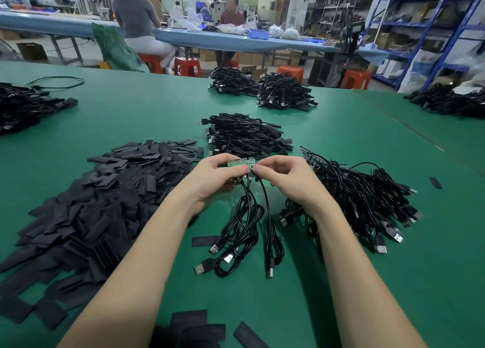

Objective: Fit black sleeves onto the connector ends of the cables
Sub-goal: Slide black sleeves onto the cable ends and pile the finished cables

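1. No brand, label or writing is legible to us anywhere in the view.
2. At the far left edge we see a heap of black cables; nearer, a broad pile of flat black sleeves covers the left of the green table.
3. Our left hand curls its fingers round a strip of small green circuit boards, held above the table just right of the sleeve pile.
4. Hanging from the boards, several cables with USB plugs trail to the table between our forearms; one loose sleeve lies beside them.
5. Our right hand pinches the right end of the strip with thumb and forefinger, touching the left hand's fingertips.
6. Beyond the hands lies a cable bundle; to the right, a larger bundle with boards attached.
7. Further piles lie far across the table. Behind stand a blue bench, red stools, seated workers and blue shelving on the right.
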`<state>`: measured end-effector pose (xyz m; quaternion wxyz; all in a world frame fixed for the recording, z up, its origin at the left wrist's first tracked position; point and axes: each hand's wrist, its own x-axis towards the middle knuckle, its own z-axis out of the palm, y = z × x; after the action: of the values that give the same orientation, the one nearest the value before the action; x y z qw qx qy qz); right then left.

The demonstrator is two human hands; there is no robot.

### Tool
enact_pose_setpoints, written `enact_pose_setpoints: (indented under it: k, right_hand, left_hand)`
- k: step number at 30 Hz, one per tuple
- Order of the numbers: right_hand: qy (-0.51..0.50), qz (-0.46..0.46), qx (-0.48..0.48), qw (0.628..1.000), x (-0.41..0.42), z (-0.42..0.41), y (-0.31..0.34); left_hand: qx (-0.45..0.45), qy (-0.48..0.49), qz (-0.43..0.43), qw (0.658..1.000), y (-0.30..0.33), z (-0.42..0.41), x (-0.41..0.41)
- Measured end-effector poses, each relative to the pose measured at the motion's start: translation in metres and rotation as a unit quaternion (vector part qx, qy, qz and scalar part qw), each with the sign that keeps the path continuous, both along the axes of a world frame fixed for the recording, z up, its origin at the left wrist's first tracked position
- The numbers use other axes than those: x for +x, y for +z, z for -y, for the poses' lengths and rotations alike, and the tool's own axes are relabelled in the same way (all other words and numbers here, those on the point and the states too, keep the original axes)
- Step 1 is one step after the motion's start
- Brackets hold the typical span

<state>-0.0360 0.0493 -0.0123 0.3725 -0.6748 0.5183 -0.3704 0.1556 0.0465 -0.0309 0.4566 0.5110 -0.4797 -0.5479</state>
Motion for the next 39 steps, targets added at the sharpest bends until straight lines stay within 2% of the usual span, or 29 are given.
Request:
enact_pose_setpoints:
  k: [9, 13, 16, 18, 20, 22, 24, 25, 26, 27, 28, 30, 31, 33, 36, 39]
  right_hand:
    - [0.02, 0.098, 0.116, 0.988, -0.001, 0.001, -0.002]
    - [0.055, 0.181, 0.192, 0.963, -0.005, 0.005, -0.006]
    - [0.101, 0.265, 0.246, 0.927, -0.002, 0.005, -0.01]
    - [0.102, 0.255, 0.246, 0.929, -0.004, 0.004, -0.009]
    - [0.063, 0.174, 0.203, 0.961, -0.01, 0.002, -0.002]
    - [-0.025, 0.096, 0.142, 0.985, -0.015, 0.003, 0.003]
    - [-0.08, 0.08, 0.091, 0.989, -0.014, 0.005, 0.004]
    - [-0.091, 0.085, 0.072, 0.99, -0.011, 0.005, 0.003]
    - [-0.1, 0.095, 0.059, 0.989, -0.008, 0.006, 0.003]
    - [-0.108, 0.103, 0.053, 0.987, -0.005, 0.006, 0.004]
    - [-0.113, 0.113, 0.054, 0.986, -0.003, 0.006, 0.004]
    - [-0.115, 0.12, 0.071, 0.984, -0.003, 0.006, 0.005]
    - [-0.115, 0.116, 0.084, 0.983, -0.004, 0.005, 0.006]
    - [-0.11, 0.105, 0.11, 0.982, -0.007, 0.004, 0.008]
    - [-0.105, 0.07, 0.13, 0.983, -0.014, 0.004, 0.014]
    - [-0.146, -0.059, 0.005, 0.987, -0.01, 0.002, 0.028]
  left_hand:
    - [0.017, -0.087, -0.023, 0.996, 0.007, -0.007, 0.001]
    - [0.036, -0.106, -0.046, 0.993, 0.006, -0.009, -0.001]
    - [0.037, -0.144, -0.119, 0.982, 0.004, -0.01, -0.004]
    - [0.035, -0.152, -0.121, 0.98, 0.0, -0.01, -0.003]
    - [0.028, -0.109, -0.039, 0.993, -0.002, -0.009, -0.001]
    - [-0.018, -0.019, 0.118, 0.993, -0.005, -0.007, 0.0]
    - [-0.109, 0.046, 0.296, 0.948, -0.011, -0.005, -0.003]
    - [-0.155, 0.071, 0.345, 0.923, -0.011, -0.005, -0.006]
    - [-0.19, 0.092, 0.351, 0.912, -0.011, -0.005, -0.011]
    - [-0.202, 0.104, 0.318, 0.92, -0.009, -0.006, -0.017]
    - [-0.192, 0.102, 0.254, 0.943, -0.006, -0.006, -0.023]
    - [-0.126, 0.062, 0.08, 0.987, -0.001, -0.008, -0.039]
    - [-0.094, 0.046, 0.004, 0.994, 0.001, -0.011, -0.046]
    - [-0.057, 0.042, -0.096, 0.993, 0.0, -0.014, -0.054]
    - [-0.021, 0.054, -0.153, 0.987, -0.003, -0.015, -0.055]
    - [0.005, 0.067, -0.159, 0.985, -0.003, -0.015, -0.057]
